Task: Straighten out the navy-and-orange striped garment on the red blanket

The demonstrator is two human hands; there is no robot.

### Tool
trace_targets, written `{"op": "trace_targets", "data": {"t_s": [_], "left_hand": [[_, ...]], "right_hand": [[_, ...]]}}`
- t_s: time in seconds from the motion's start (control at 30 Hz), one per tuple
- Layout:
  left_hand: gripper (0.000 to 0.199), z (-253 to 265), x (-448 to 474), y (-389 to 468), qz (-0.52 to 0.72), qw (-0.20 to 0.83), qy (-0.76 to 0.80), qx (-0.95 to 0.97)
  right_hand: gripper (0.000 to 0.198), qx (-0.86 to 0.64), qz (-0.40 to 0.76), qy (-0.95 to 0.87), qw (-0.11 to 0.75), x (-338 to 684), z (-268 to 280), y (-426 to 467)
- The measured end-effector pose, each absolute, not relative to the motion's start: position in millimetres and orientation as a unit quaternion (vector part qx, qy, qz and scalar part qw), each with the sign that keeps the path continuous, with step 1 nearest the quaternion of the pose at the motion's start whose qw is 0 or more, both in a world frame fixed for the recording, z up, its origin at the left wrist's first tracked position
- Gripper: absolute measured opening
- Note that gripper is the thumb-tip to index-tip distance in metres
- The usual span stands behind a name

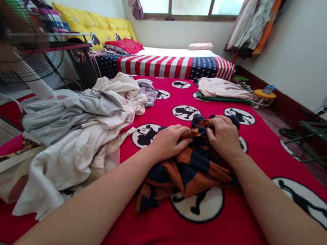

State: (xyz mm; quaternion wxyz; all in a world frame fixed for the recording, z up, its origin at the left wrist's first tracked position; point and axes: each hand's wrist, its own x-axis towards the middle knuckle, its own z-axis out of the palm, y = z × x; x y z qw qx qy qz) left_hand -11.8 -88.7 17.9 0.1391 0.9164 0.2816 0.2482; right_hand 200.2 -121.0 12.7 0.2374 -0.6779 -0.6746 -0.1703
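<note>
A crumpled garment with orange-brown and navy patches (187, 169) lies bunched on the red bedspread (171, 233) in front of me. My left hand (171, 140) is closed on its upper edge, fingers curled over the fabric. On the other side of the bunch, my right hand (223, 135) grips the same cloth, with a dark navy part sticking out beyond the knuckles. Between the two hands a short stretch of the edge shows. The garment's exact kind cannot be made out in its folds.
A loose heap of white and grey clothes (77, 125) covers the left side. Folded clothes, a pink top (221, 87) over green, lie at the far right. A fan (8, 46) stands at left, a yellow stool (265, 94) at right. Another bed (156, 65) is beyond.
</note>
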Motion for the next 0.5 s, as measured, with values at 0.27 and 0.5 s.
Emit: {"op": "trace_targets", "data": {"t_s": [0.27, 0.5], "left_hand": [[0.031, 17.8, -11.9, -88.9, 0.246, 0.141, 0.285, 0.916], [0.030, 18.3, -11.9, -88.8, 0.245, 0.143, 0.284, 0.916]], "right_hand": [[0.014, -0.668, -0.177, -0.677, 0.253, 201.0, 11.5, -120.7], [0.016, -0.677, -0.165, -0.676, 0.241, 200.9, 12.4, -120.6]]}}
